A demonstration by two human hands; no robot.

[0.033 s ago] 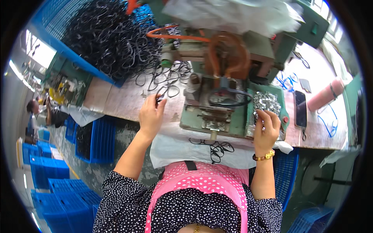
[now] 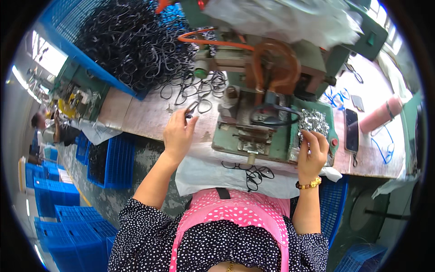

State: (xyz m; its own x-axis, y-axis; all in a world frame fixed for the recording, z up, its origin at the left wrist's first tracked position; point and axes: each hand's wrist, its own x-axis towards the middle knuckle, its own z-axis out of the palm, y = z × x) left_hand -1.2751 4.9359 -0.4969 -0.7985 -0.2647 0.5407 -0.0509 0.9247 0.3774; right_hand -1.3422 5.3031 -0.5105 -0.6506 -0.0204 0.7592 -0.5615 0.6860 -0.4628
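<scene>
My left hand (image 2: 179, 133) reaches over the bench edge and pinches a thin black loop (image 2: 194, 110) between its fingertips, near several loose black loops (image 2: 199, 88). My right hand (image 2: 312, 152), with a gold bracelet on the wrist, has its fingers curled into a pile of small silver metal pieces (image 2: 313, 120) on the right side of a green bench machine (image 2: 253, 136). A black ring (image 2: 272, 115) lies on the machine's bed. A big heap of black loops (image 2: 136, 45) fills a blue crate at the back left.
A white cloth (image 2: 204, 174) drapes from the bench onto my lap, with a few black loops (image 2: 253, 174) on it. On the right lie a dark phone (image 2: 351, 130), a pink cylinder (image 2: 380, 114) and blue loops (image 2: 385, 147). Blue crates (image 2: 54, 195) stack on the floor at left.
</scene>
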